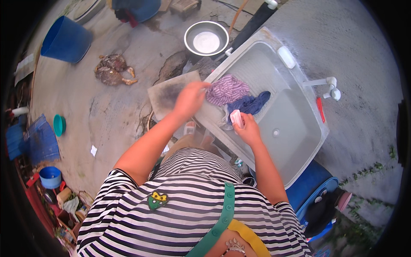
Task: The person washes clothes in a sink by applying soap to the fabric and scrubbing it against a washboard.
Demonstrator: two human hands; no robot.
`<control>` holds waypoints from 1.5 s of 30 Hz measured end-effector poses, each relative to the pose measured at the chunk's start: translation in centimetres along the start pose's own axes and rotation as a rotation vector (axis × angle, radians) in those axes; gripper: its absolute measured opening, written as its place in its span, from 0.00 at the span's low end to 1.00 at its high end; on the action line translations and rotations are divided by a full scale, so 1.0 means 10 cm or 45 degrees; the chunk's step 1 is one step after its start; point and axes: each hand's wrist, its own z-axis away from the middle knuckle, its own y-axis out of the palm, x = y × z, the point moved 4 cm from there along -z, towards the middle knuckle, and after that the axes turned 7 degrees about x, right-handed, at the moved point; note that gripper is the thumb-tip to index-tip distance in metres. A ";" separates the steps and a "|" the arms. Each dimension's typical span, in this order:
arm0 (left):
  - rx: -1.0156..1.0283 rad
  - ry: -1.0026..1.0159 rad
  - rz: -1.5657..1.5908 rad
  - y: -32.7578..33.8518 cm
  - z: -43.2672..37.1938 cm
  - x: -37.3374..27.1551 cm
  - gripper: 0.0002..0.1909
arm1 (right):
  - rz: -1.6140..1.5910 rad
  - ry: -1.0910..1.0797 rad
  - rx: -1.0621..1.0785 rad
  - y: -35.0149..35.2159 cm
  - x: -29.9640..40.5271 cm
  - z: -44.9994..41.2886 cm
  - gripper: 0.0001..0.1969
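My right hand point(248, 128) grips a pink bar of soap point(237, 119) over the front rim of the laundry sink point(285, 144). My left hand point(191, 98) is at the sink's left edge, its fingertips at a bunched purple-and-white striped cloth point(228, 90). Whether those fingers pinch the fabric cannot be made out. Beside the striped cloth, a crumpled dark blue cloth point(249, 103) lies on the ridged washboard area. A paler grey bit of cloth point(225, 120) shows under it, partly behind the soap.
A white tap point(327, 85) juts over the sink's right side, with a red object point(320, 110) below it. A metal basin point(206, 38) stands beyond the sink. A flat slab point(175, 93) adjoins it. Two ducks point(114, 70) lie on the concrete near a blue tub point(66, 39).
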 end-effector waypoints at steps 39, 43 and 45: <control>-0.003 -0.562 0.984 0.29 0.00 -0.10 0.26 | -1.420 0.452 -0.648 -0.18 -1.42 0.45 0.15; 0.039 -0.539 0.940 0.44 -0.09 -0.16 0.24 | -1.521 0.542 -0.790 -0.28 -1.66 0.73 0.16; 0.125 -0.495 0.828 0.55 -0.19 -0.09 0.20 | -1.266 0.425 -0.785 -0.34 -1.62 0.68 0.16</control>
